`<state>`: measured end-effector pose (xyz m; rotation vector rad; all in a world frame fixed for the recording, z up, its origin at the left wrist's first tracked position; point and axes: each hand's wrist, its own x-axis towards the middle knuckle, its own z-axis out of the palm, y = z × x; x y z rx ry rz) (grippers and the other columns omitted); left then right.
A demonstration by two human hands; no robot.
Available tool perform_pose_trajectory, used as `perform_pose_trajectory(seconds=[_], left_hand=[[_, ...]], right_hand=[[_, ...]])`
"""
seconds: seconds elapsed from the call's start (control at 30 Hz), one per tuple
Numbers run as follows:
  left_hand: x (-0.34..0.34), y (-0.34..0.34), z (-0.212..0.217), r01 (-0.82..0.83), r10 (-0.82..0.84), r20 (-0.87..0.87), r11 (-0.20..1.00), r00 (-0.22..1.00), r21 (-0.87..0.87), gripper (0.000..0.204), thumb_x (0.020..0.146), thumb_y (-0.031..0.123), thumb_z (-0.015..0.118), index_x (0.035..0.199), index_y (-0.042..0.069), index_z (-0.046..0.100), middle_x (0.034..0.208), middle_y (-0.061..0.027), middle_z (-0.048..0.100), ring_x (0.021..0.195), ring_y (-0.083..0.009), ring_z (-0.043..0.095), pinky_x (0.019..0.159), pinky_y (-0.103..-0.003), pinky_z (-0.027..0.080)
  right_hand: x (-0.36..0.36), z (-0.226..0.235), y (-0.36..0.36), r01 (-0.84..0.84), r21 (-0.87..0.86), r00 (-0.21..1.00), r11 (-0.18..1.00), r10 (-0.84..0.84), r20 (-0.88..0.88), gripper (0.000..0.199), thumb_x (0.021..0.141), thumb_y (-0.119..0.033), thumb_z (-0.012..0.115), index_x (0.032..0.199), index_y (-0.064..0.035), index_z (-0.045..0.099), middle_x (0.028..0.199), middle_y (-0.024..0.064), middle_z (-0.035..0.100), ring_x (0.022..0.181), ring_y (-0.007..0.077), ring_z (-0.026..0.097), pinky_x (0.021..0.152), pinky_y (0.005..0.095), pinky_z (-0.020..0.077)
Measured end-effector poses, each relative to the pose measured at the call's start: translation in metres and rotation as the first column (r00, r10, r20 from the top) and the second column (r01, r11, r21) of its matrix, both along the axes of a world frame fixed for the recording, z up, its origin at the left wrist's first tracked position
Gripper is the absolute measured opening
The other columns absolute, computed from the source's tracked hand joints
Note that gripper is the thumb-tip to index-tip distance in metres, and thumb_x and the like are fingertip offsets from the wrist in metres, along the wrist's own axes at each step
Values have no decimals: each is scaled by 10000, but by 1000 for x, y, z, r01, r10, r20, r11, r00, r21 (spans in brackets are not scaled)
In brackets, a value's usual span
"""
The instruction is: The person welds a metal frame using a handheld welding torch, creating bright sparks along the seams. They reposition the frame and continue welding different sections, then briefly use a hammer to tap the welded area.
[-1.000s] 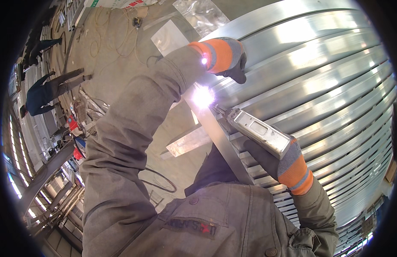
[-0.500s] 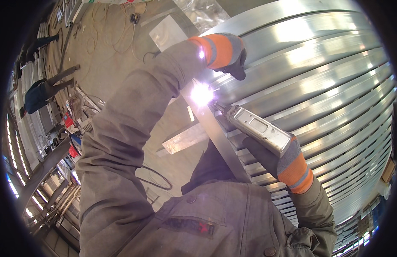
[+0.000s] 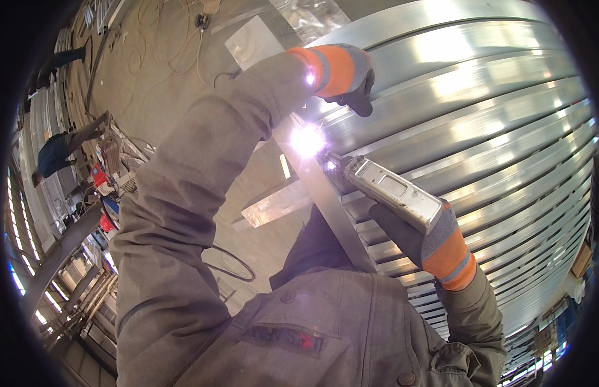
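Observation:
My right hand (image 3: 419, 242), in a grey and orange work glove, is wrapped round a silver, boxy welding gun (image 3: 395, 192). The gun's nozzle points up and left to a dazzling white-violet glare that hides the spot it works on. That glare sits where a flat metal edge bar (image 3: 335, 219) meets the ends of long shiny metal slats (image 3: 467, 84). Just beyond it, my left hand (image 3: 345, 77), gloved alike, is curled over the slats with its fingers bent down. Whatever those fingers grip is hidden from view.
Slats run side by side across the right, with dark gaps between them. On the concrete floor (image 3: 164, 84) to the left lie loose cables and flat metal pieces (image 3: 277, 203). A person (image 3: 54, 155) in dark clothes stands at the far left, near red equipment (image 3: 99, 174).
The glare and the welding gun have shifted very slightly right. My left hand has edged a little farther away, still curled. The person at the far left has changed posture.

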<state>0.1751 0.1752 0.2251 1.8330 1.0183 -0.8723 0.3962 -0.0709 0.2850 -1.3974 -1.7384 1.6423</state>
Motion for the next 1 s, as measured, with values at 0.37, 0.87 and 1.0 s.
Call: perform_pose_trajectory(seconds=[0.37,0.87,1.0], left_hand=[[1,4,1,-6,3,-55,999,999,-50,439,895,534,860,1097,145,843,871,-23,777,726,-213,722,709,-421,619],[-6,-1,-7,-33,30,-54,997,998,-65,431,881,501,872,1098,130,833,871,-22,751,746,-215,709,703,-420,612],[-7,-2,-9,-26,23,-57,998,998,-58,429,883,500,868,1092,127,835,866,-20,755,753,-216,717,702,-425,612]], right_hand=[[0,6,6,-25,42,1000,999,26,-9,277,1043,-189,841,1293,-75,815,1048,100,842,835,290,820,718,386,629],[0,6,5,-141,54,986,989,136,93,400,997,-160,828,1396,-156,823,1237,107,829,931,316,820,766,416,653],[-2,9,8,-166,108,982,980,155,109,349,1025,-154,812,1374,-146,831,1185,91,843,901,288,826,738,404,652]])
